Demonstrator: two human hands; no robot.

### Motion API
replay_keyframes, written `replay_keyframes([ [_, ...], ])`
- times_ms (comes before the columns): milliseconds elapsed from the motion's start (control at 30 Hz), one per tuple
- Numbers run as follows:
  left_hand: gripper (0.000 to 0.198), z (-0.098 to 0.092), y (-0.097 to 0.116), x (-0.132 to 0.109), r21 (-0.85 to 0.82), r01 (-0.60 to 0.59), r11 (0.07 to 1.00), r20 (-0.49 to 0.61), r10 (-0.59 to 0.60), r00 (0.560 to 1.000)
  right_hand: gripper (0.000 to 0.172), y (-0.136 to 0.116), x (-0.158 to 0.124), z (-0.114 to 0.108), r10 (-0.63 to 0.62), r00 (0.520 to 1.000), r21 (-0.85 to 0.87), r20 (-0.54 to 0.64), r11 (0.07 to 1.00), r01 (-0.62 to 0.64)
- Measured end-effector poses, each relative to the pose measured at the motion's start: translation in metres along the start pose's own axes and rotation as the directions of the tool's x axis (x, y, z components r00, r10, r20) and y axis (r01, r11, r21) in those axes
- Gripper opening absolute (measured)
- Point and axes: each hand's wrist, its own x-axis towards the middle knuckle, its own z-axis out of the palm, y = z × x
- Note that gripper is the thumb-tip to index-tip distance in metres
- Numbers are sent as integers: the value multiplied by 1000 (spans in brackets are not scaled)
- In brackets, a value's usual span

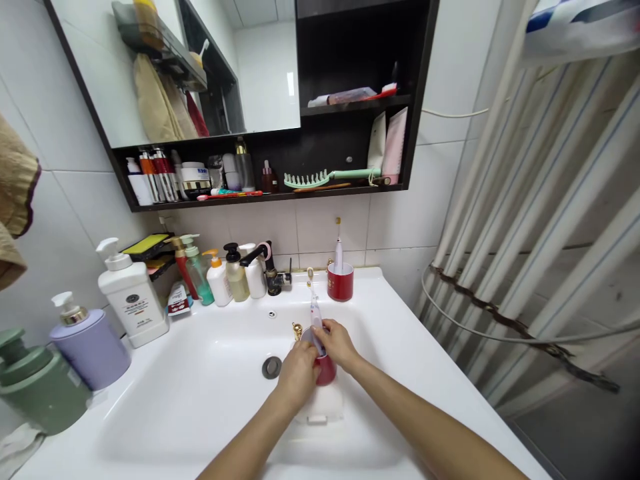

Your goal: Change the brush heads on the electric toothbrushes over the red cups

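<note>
Over the white sink basin [210,373] both my hands hold a red cup [327,371]. My left hand [296,375] wraps round the cup's left side. My right hand [339,341] grips an electric toothbrush [315,313] that stands upright in the cup, brush head up. A gold-coloured bit [297,328] shows at the cup's far rim. A white object [323,405] lies under the cup in the basin.
A second red cup with a toothbrush [341,280] stands by the black tap [267,267]. Pump bottles [220,273] line the back edge; larger dispensers [131,293] stand at left. The drain [271,367] lies left of my hands. Striped curtain [550,220] at right.
</note>
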Motion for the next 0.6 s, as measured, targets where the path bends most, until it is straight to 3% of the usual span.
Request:
replay_keyframes([
  [167,20,3,7,2,115,-76,991,18,74,997,28,-2,-2,-10,-14,1000,-42,-8,999,14],
  [300,19,3,34,15,149,-205,967,56,199,978,32,-7,-1,-42,-25,997,-71,-71,997,20],
  [467,13,15,77,57,199,-375,905,81,366,927,36,-12,18,-105,-19,980,-144,-199,989,-10],
  [600,11,36,94,105,249,-438,864,138,416,899,37,-3,46,-142,16,953,-225,-302,970,-88],
])
